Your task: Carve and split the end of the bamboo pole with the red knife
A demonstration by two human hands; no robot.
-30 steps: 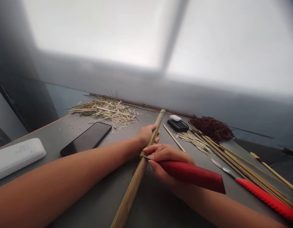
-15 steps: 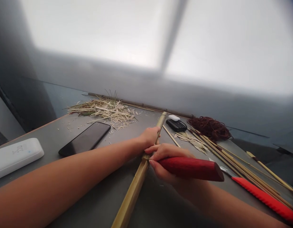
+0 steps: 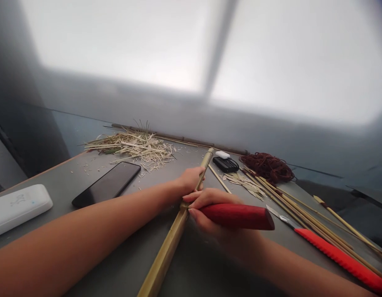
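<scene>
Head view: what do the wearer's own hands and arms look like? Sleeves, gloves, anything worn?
Left hand and right hand both ungloved. No sleeve, watch or bracelet on the visible forearms, and no ring or marking that I can make out; some fingers are hidden.

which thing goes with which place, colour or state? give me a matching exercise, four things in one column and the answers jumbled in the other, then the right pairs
Things
1. phone
2. dark red handle
3. tangled cord
4. bamboo pole

Places, colours or states
a. held in the right hand
b. brown, in a heap
c. gripped by the left hand
d. black, lying flat on the table

Right pairs
1-d
2-a
3-b
4-c
</scene>
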